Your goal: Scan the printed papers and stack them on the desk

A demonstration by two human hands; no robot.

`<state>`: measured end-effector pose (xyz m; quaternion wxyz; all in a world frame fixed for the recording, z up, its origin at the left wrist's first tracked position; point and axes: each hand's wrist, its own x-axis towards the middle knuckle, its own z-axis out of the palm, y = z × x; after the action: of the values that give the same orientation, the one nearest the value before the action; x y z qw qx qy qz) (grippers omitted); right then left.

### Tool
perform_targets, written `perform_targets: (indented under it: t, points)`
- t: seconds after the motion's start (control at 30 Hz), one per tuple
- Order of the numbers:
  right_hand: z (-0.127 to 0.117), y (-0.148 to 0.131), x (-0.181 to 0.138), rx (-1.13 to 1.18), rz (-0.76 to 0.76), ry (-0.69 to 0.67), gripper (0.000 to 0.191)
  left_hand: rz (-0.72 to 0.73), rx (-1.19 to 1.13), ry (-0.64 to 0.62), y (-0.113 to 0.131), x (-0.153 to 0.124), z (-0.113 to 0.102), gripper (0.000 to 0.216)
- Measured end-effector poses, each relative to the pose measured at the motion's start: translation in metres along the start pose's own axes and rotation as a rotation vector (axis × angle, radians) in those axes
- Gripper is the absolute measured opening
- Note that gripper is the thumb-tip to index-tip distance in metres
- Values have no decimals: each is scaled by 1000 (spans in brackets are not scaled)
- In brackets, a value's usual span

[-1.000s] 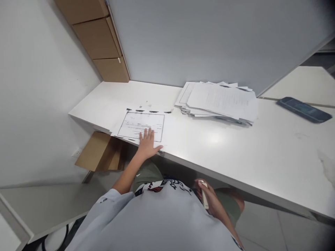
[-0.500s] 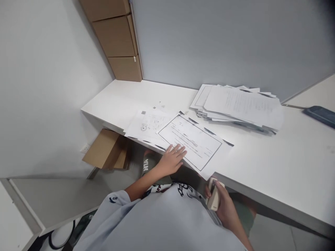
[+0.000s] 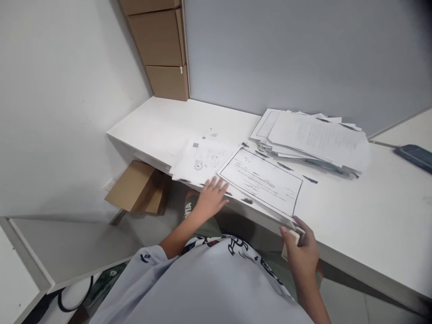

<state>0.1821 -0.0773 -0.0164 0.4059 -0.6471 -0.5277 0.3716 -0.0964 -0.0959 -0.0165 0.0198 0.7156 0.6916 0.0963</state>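
Note:
My left hand point(image 3: 212, 198) lies open, fingers spread, on the papers at the front edge of the white desk. Beneath and beside its fingertips are printed sheets point(image 3: 211, 159) with a square code and a round stamp mark. A bordered sheet point(image 3: 263, 180) overlaps them on the right, turned at an angle. At that sheet's near right corner, my right hand point(image 3: 302, 252) is closed around a small cream stapler point(image 3: 294, 240), its far part hidden by my fingers. The index finger reaches the paper's corner.
A thick, uneven paper stack point(image 3: 313, 139) stands at the back of the desk point(image 3: 364, 216). A dark phone-like object point(image 3: 415, 157) lies far right. Brown boxes point(image 3: 165, 54) are stacked in the back left corner; an open carton point(image 3: 138, 186) sits below the desk's left side.
My right hand has risen with the stapler to the desk edge, at the bordered sheet's corner. That sheet has turned clockwise, and my left hand has slid left onto the other papers.

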Motion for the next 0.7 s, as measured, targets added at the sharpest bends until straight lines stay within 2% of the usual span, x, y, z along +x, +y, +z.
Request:
perform_targets:
  t: [0.07,0.17,0.23,0.3,0.37,0.47,0.53,0.63,0.7]
  points:
    - [-4,2,3,46,19,52,67,99,-24,8,20,-3,9,46]
    - [-11,7,3,136,41,174,66,233,-92,41,48,-1,19,48]
    - [-17,10,0,189,43,248,65,317,-109,47,57,2,23,48]
    - [-24,12,-4,227,23,303,61,304,-84,61,57,4,23,49]
    - [-32,13,-8,239,-1,353,55,202,-32,79,50,5,23,51]
    - [-48,18,-8,309,9,413,44,66,20,61,26,4,17,55]
    - [-58,24,-5,395,53,437,41,17,22,29,-1,3,6,58]
    - [-69,33,1,443,125,445,42,-51,-23,-22,-57,8,-24,58]
    - [-71,35,5,453,167,396,45,-114,-54,-1,-97,16,-44,50]
